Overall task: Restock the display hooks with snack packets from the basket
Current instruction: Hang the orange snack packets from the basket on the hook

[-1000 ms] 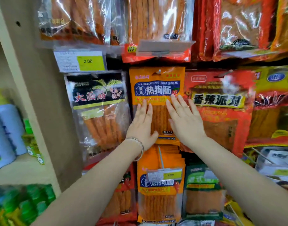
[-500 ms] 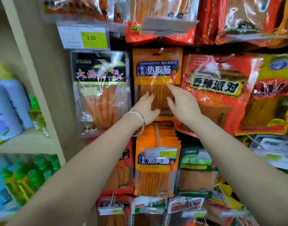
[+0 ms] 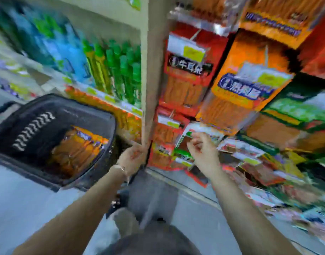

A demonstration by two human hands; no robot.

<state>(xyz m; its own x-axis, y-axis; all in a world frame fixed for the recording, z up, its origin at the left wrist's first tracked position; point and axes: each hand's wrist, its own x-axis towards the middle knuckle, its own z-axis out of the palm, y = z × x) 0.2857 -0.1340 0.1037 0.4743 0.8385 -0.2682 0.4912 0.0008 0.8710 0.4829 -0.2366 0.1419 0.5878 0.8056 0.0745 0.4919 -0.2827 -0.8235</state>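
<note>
The basket (image 3: pixel 95 115) stands on the floor (image 3: pixel 29 208) at the left with packets (image 3: pixel 79 150) lying in it, and bottles (image 3: pixel 119 70) stand on a shelf (image 3: pixel 95 91) behind it. An upright post (image 3: pixel 150 70) separates that shelf from the hanging packets (image 3: pixel 250 85) stacked in rows on its right. The left hand (image 3: pixel 134 155) is before the foot of the post, and the right hand (image 3: pixel 202 153) is in front of the lower hanging packets.

Glossy plastic snack packets (image 3: pixel 248 83) hang at right; the dark basket (image 3: pixel 38 126) at left looks matt plastic.
</note>
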